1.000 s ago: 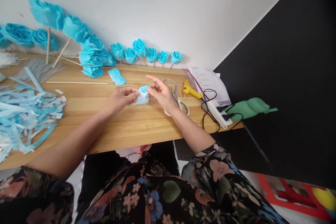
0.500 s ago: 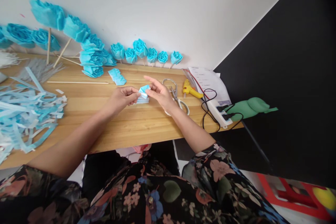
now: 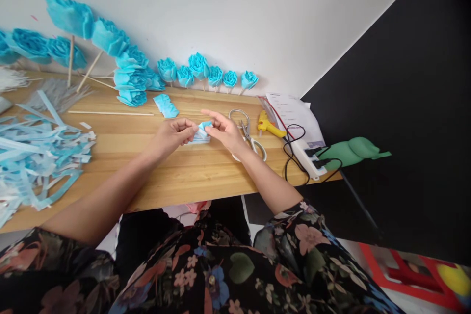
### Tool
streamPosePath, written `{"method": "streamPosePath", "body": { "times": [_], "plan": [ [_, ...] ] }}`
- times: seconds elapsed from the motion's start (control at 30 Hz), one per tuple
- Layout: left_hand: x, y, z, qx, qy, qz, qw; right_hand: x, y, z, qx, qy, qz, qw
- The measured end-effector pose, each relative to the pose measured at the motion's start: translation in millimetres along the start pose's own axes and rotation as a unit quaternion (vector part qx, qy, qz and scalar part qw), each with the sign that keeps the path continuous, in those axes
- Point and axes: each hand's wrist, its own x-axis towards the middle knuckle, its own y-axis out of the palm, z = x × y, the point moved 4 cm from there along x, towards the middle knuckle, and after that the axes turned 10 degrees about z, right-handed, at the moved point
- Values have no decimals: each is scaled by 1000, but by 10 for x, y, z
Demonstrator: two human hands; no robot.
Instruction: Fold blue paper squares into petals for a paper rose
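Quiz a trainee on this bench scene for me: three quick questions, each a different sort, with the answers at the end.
1. Multiple choice: what are the left hand and right hand pinching?
a) a wooden stick
b) a small blue paper-like piece
c) a black cord

2. True or false: the yellow glue gun lies to the right of the scissors.

3. Short answer: which hand is nearer the scissors?

Key: 1. b; 2. true; 3. right.

Single head-worn camera, facing forward and down over the shirt (image 3: 221, 274), near the bench (image 3: 206, 176). Left hand (image 3: 175, 133) and right hand (image 3: 225, 132) stand mid-view; wall (image 3: 228, 10) above, dark panel (image 3: 412, 88) at right.
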Motion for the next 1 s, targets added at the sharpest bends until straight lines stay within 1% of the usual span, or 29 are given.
{"method": "streamPosePath", "body": {
  "times": [0.17, 0.27, 0.4, 0.5, 0.7, 0.9, 1.0],
  "plan": [
    [-20, 27, -50, 37, 1, 1, 999, 6, -19, -30, -31, -5, -2, 1000],
    [-22, 23, -58, 51, 9, -8, 999, -7, -13, 16, -20, -3, -11, 1000],
    [-22, -12, -48, 26, 17, -40, 999, -27, -4, 82, 9, 0, -25, 1000],
    [-24, -27, -39, 11, 14, -56, 998, -19, 8, 65, 11, -5, -8, 1000],
    [-23, 11, -64, 9, 11, -37, 999, 4, 2, -24, -25, -13, 7, 1000],
    [-20, 3, -54, 11, -1, -37, 999, 8, 21, -15, -66, -23, 15, 997],
    [-7, 1, -23, -12, -3, -30, 999, 10, 30, -12, -81, -35, 20, 996]
  ]
}}
